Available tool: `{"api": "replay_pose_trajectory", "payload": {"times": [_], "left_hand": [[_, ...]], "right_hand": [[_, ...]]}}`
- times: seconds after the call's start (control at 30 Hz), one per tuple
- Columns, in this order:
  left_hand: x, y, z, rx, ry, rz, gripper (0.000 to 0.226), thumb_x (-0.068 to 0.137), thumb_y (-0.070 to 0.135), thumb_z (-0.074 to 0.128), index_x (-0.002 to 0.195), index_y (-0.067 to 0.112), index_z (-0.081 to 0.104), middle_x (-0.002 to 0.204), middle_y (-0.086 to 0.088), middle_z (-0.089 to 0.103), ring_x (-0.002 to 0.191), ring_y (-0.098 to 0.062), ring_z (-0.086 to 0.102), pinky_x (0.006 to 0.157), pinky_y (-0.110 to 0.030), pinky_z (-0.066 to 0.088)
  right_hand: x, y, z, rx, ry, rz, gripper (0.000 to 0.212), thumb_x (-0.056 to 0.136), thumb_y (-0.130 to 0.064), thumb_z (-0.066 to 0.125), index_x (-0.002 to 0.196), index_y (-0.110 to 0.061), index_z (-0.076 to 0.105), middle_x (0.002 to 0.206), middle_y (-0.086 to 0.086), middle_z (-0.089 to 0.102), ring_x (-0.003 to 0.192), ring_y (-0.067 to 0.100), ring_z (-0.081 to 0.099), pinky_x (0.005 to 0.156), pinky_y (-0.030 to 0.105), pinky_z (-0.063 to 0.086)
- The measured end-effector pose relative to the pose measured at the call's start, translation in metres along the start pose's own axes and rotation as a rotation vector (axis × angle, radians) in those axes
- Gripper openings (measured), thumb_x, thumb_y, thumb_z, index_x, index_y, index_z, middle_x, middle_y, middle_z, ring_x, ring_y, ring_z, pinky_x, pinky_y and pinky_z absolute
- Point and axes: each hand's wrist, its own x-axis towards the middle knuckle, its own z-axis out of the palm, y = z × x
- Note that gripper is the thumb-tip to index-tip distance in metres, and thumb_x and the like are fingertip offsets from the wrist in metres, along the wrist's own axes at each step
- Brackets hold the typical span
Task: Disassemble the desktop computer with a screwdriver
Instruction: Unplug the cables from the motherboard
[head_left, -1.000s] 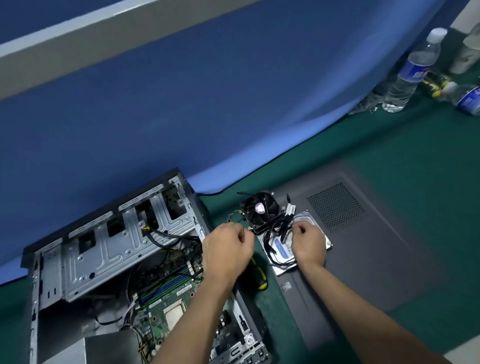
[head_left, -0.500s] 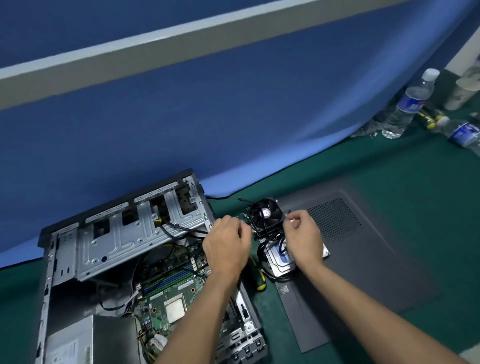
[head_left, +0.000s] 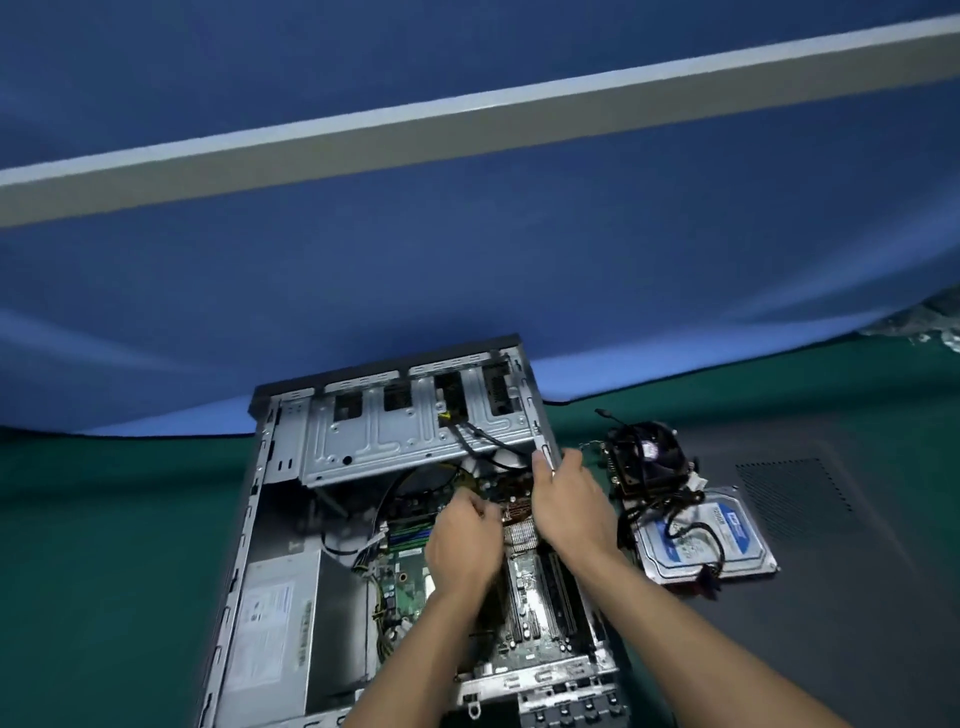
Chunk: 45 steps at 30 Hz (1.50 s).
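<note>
The open desktop case (head_left: 270, 499) lies on its side in the middle, with a silver drive cage (head_left: 374, 441) at the far end, a power supply (head_left: 270, 623) on the left and the motherboard (head_left: 530, 587) on the right. My left hand (head_left: 462, 545) hovers over the board beside a finned heatsink (head_left: 519, 535), its fingers curled; nothing shows in them. My right hand (head_left: 569, 499) grips the top of the case's right wall, thumb inside. No screwdriver is visible.
A black cooler fan (head_left: 649, 457) and a blue-labelled hard drive (head_left: 717, 535) with tangled cables lie on the dark side panel (head_left: 841, 545) to the right. Green matting (head_left: 104, 545) covers the floor, and a blue cloth (head_left: 467, 260) hangs behind the case.
Both hands left the fan and hard drive and moved left to the case. The right hand took hold of the case wall. The view swung left, putting the bottles out of sight.
</note>
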Motion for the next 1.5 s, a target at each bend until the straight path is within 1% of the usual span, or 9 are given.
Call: {"api": "replay_pose_trajectory", "payload": {"times": [0.13,0.27,0.53,0.67,0.73,0.93,1.1,1.3,1.5], "left_hand": [[0.016,-0.022,0.006,0.026,-0.029,-0.097,0.021,0.094,0.03,0.05,0.105,0.013,0.056,0.098,-0.001,0.063,0.085,-0.017,0.055,0.066,-0.028,0.038],[0.036,-0.028,0.015,0.212,0.055,-0.084,0.038,0.096,0.037,0.042,0.118,0.008,0.052,0.117,-0.006,0.055,0.108,-0.019,0.046,0.087,-0.031,0.041],[0.069,-0.025,0.043,0.448,-0.074,-0.13,0.046,0.094,0.047,0.04,0.086,0.011,0.067,0.105,-0.01,0.065,0.105,-0.027,0.052,0.082,-0.034,0.04],[0.078,-0.022,0.048,0.516,-0.135,-0.191,0.04,0.094,0.034,0.038,0.07,0.014,0.063,0.075,0.001,0.062,0.072,-0.015,0.055,0.06,-0.023,0.04],[0.08,-0.017,0.045,0.555,-0.147,-0.208,0.037,0.093,0.025,0.038,0.06,0.017,0.054,0.057,0.007,0.047,0.049,-0.007,0.039,0.044,-0.019,0.029],[0.082,-0.022,0.044,0.674,-0.163,-0.054,0.032,0.095,0.022,0.041,0.064,0.02,0.051,0.057,0.008,0.042,0.047,-0.007,0.036,0.047,-0.019,0.034],[0.08,-0.032,0.05,0.529,-0.021,-0.032,0.063,0.091,0.065,0.022,0.054,0.019,0.044,0.049,0.008,0.034,0.04,-0.008,0.031,0.042,-0.02,0.021],[0.081,-0.03,0.052,0.275,0.069,-0.109,0.057,0.085,0.059,0.052,0.047,0.018,0.04,0.044,0.008,0.035,0.037,-0.007,0.032,0.041,-0.021,0.022],[0.066,-0.019,0.052,0.26,0.005,-0.096,0.058,0.088,0.059,0.048,0.048,0.016,0.046,0.046,0.008,0.043,0.04,-0.007,0.037,0.041,-0.022,0.022]], "right_hand": [[0.007,0.001,0.004,-0.012,0.045,0.074,0.062,0.099,-0.05,0.01,0.105,-0.009,0.057,0.097,0.009,0.066,0.086,0.026,0.061,0.073,0.035,0.041],[0.011,0.001,0.007,-0.081,0.113,0.076,0.065,0.099,-0.049,0.009,0.089,-0.011,0.06,0.073,0.002,0.056,0.059,0.016,0.043,0.055,0.031,0.026],[0.017,0.005,0.014,-0.077,0.124,0.064,0.067,0.099,-0.048,0.008,0.106,-0.007,0.061,0.094,0.013,0.068,0.085,0.031,0.063,0.072,0.036,0.041],[0.016,0.005,0.014,-0.08,0.144,0.054,0.063,0.1,-0.046,0.009,0.107,-0.008,0.059,0.096,0.013,0.068,0.087,0.032,0.062,0.072,0.036,0.039],[0.017,0.006,0.015,-0.08,0.133,0.059,0.063,0.1,-0.046,0.01,0.108,-0.008,0.059,0.097,0.013,0.068,0.088,0.032,0.062,0.071,0.036,0.037],[0.016,0.003,0.013,-0.081,0.124,0.062,0.061,0.1,-0.045,0.009,0.105,-0.009,0.059,0.095,0.011,0.068,0.084,0.031,0.062,0.07,0.035,0.038],[0.016,0.003,0.013,-0.063,0.124,0.059,0.062,0.099,-0.046,0.009,0.106,-0.01,0.059,0.094,0.01,0.068,0.083,0.029,0.062,0.072,0.036,0.041],[0.018,0.005,0.016,-0.061,0.125,0.059,0.062,0.1,-0.046,0.009,0.105,-0.01,0.059,0.094,0.01,0.068,0.083,0.029,0.061,0.069,0.035,0.037],[0.019,0.007,0.016,-0.066,0.109,0.066,0.064,0.099,-0.047,0.009,0.107,-0.008,0.06,0.098,0.011,0.067,0.088,0.031,0.061,0.069,0.035,0.033]]}}
